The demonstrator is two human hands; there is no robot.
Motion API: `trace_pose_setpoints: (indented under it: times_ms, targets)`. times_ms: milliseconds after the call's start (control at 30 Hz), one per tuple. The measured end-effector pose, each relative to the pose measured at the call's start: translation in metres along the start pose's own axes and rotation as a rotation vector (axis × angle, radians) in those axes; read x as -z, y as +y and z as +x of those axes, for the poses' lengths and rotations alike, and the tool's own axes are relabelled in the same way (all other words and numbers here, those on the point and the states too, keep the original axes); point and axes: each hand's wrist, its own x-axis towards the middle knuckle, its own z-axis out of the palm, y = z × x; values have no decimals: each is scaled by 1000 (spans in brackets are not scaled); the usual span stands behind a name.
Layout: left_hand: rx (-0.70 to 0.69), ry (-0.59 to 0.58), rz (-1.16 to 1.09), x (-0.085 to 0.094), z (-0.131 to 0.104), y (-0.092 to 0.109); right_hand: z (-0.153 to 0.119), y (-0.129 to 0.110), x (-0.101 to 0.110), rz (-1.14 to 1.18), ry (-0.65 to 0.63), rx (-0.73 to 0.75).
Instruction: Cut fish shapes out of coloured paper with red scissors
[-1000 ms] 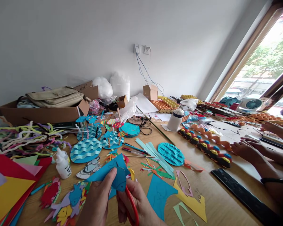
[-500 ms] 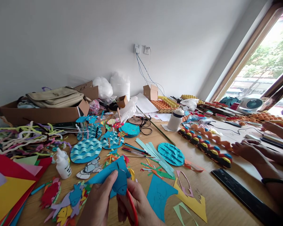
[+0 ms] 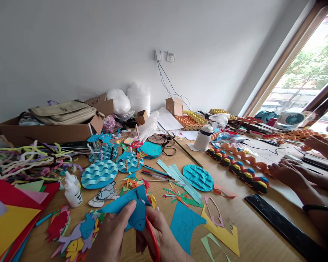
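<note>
A sheet of blue paper [image 3: 117, 204] with a drawn fish outline is pinched between the thumb and fingers of my left hand [image 3: 112, 229]. My right hand [image 3: 160, 233] is closed round red-handled scissors [image 3: 152, 236]; their blades are hidden behind the paper's right edge. To the right lies another blue piece [image 3: 184, 227] with a fish drawn on it. Cut-out paper fish in several colours, among them a blue fish [image 3: 87, 226] and a yellow fish [image 3: 74, 247], are heaped left of my left hand. Grey and white fish cut-outs [image 3: 104, 194] lie just beyond.
A white glue bottle [image 3: 72, 191] stands at the left, near coloured paper sheets [image 3: 13, 218] and pipe cleaners [image 3: 35, 160]. Wavy blue discs [image 3: 100, 174], paper scraps and pens fill the middle. At right, another person's hands [image 3: 284, 174] rest near a black strip [image 3: 278, 222].
Both hands stay nearly in place. The blue paper has tilted and shifted very slightly, down and to the left, along with the left hand.
</note>
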Motion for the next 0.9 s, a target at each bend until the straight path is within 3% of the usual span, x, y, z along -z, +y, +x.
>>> trace_pose_setpoints:
  times_ms: [367, 567, 900]
  targets:
    - [4, 35, -57, -2, -2, 7, -3, 0, 3, 45, -22, -3]
    - [51, -47, -70, -5, -6, 10, -2, 2, 3, 38, -35, 27]
    - [46, -46, -103, -7, -7, 13, 2, 10, 3, -3, -25, 11]
